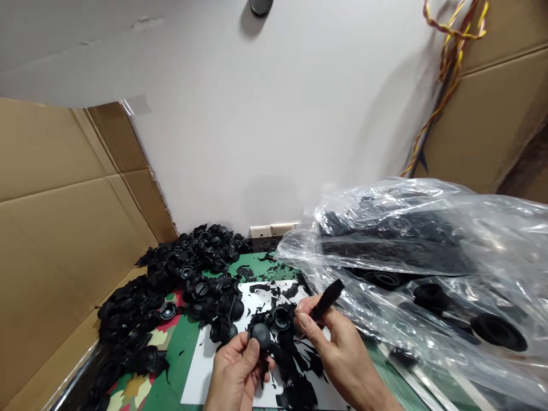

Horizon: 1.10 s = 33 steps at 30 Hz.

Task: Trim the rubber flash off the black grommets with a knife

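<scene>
My left hand (pixel 242 368), at the bottom middle, pinches a round black rubber part (pixel 261 337) between thumb and fingers. A strip of black material hangs below it. My right hand (pixel 338 348) is closed around a tool with a black ribbed handle (pixel 329 298), which slants up to the right; its working tip is hidden by the fingers. Between the hands an open black rubber part (pixel 281 317) lies among dark scraps (pixel 293 365). Beneath everything is a white sheet (pixel 199 371). Another black part (pixel 221 330) rests just left of my left hand.
A heap of black rubber parts (pixel 197 257) fills the left side of the green mat (pixel 173 371). On the right a clear plastic bag (pixel 428 257) holds more black parts. Cardboard (pixel 64 245) stands at the left, a white wall (pixel 278 114) behind. Twisted wires (pixel 449 85) hang upper right.
</scene>
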Tool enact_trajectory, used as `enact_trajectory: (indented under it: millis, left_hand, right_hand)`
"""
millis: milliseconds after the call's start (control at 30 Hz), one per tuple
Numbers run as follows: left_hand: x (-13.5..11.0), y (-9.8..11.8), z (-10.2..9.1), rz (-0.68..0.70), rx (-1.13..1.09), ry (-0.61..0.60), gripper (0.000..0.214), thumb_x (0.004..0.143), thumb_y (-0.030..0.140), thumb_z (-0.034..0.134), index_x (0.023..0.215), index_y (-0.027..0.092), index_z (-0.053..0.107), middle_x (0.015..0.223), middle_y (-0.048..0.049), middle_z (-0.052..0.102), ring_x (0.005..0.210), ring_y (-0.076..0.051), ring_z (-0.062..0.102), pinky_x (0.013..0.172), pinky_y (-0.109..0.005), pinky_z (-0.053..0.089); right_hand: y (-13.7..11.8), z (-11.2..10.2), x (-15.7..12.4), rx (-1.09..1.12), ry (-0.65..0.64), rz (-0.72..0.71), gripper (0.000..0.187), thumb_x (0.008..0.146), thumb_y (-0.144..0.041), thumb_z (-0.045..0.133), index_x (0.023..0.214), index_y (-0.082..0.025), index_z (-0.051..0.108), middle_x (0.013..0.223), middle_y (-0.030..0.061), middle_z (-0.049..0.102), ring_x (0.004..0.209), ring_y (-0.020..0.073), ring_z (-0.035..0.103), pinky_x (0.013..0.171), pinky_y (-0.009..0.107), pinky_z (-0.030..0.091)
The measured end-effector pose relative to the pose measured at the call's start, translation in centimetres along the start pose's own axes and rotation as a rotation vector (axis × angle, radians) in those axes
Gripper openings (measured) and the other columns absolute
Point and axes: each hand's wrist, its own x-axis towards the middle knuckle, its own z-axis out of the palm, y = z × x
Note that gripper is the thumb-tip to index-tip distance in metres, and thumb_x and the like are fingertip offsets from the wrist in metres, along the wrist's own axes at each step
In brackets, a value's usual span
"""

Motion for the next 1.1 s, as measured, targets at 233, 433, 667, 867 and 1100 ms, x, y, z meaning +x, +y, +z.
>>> enact_trajectory:
  millis: [233,433,667,867,1100]
  left_hand:
    - [0.9,-1.3,-0.3,-0.078,-0.158,0.020,0.037,0.045,0.028,0.091,0.070,0.013,0.068,0.053,-0.0003,0.065,0.043,-0.012,0.059,0.035,-0.017,0.036]
    - [0.6,-2.7,0.0,-0.215,-0.255,-0.090,0.025,0.068,0.037,0.077,0.076,0.015,0.066,0.057,-0.0016,0.065,0.043,-0.013,0.058,0.034,-0.019,0.035]
    - [-1.0,0.0,-0.3,0.070,0.564,-0.120,0.039,0.065,0.049,0.073,0.053,0.016,0.057,0.045,-0.0003,0.057,0.036,-0.011,0.049,0.038,-0.021,0.031]
    - [-2.0,3.0,1.7,0.740,1.211,-0.075,0.027,0.061,0.012,0.068,0.086,0.023,0.069,0.090,-0.0027,0.068,0.056,-0.015,0.053,0.055,-0.026,0.040]
    - [-1.9,0.6,0.8,0.775,1.267,-0.169,0.018,0.072,0.014,0.053,0.074,0.022,0.070,0.074,-0.0063,0.066,0.069,-0.023,0.061,0.061,-0.030,0.042]
  right_hand:
    - [0.5,2.5,-1.9,0.027,-0.097,-0.042,0.017,0.082,-0.031,0.053,0.087,-0.020,0.065,0.084,0.0050,0.064,0.078,0.0219,0.060,0.070,0.031,0.047]
    - [1.1,4.7,-2.4,0.177,0.072,0.014,0.005,0.073,-0.020,0.057,0.071,-0.021,0.062,0.073,0.0007,0.059,0.068,0.0197,0.060,0.058,0.027,0.045]
    - [1.3,2.9,-1.6,0.013,0.083,-0.044,0.014,0.076,-0.020,0.054,0.063,-0.020,0.059,0.061,-0.0018,0.053,0.057,0.0163,0.052,0.055,0.025,0.040]
    - [1.4,3.4,-1.9,-0.159,-0.005,-0.307,0.023,0.079,-0.014,0.044,0.058,-0.020,0.049,0.061,-0.0010,0.050,0.054,0.0136,0.051,0.051,0.022,0.038]
    - [0.4,2.5,-0.2,-0.448,-0.078,-0.249,0.017,0.069,-0.013,0.043,0.055,-0.023,0.041,0.054,-0.0007,0.051,0.047,0.0146,0.049,0.044,0.022,0.032]
